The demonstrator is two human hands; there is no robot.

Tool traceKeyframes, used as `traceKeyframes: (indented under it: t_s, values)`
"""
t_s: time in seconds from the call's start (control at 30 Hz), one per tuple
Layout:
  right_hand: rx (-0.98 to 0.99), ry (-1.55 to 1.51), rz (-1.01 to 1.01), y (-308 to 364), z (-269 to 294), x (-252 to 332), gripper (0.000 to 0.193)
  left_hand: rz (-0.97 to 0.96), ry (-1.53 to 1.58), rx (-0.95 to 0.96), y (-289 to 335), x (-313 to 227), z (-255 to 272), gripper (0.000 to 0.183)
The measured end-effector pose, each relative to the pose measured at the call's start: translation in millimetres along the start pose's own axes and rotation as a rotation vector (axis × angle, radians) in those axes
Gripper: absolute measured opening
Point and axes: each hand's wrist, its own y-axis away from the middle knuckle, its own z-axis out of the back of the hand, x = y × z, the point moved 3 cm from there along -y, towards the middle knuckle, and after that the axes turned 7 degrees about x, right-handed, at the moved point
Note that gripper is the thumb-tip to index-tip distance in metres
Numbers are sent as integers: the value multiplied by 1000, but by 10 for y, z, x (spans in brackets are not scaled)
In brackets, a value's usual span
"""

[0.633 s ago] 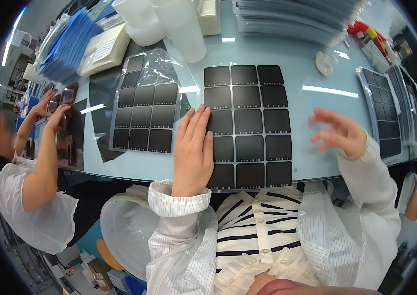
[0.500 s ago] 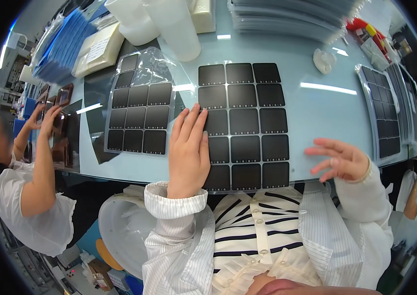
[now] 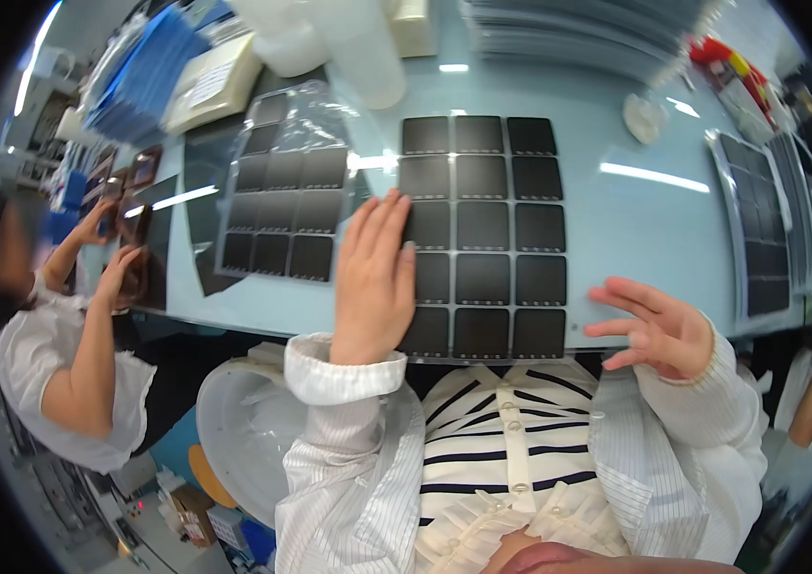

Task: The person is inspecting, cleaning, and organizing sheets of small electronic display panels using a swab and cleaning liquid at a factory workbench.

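In front of me lies a sheet of black squares [image 3: 482, 227], set in three columns, its near end at the table edge. My left hand [image 3: 372, 277] rests flat along the sheet's left edge, fingers stretched out together, the tips touching the left column. Right of the sheet's near corner, my right hand [image 3: 655, 325] hovers with its fingers apart and nothing in them. Left of my left hand is a similar sheet of black squares [image 3: 272, 210], with crinkled clear film [image 3: 315, 115] at its far end. A dark flat sheet [image 3: 212, 182] lies partly beneath it.
White plastic containers [image 3: 363, 57] stand at the back. Behind them on the left are blue sheets [image 3: 143, 77] and a cream packet [image 3: 210, 86]. Stacked clear sheets [image 3: 578, 33] fill the far right. A white bin [image 3: 248, 430] stands below the table. A co-worker [image 3: 61, 373] works at left.
The whole view has shifted slightly. My left hand stays on the sheet's edge, and my right hand stays raised with slightly changed fingers. The co-worker's nearer hand has dropped lower.
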Motion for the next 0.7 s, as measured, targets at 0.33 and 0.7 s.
traceKeyframes:
  t_s: [0.33, 0.7]
  values:
    - [37, -108, 17, -75, 135, -40, 54, -32, 57, -68, 72, -29, -22, 43]
    - [-56, 856, 297, -360, -319, -280, 66, -14, 120, -82, 55, 5, -1, 43]
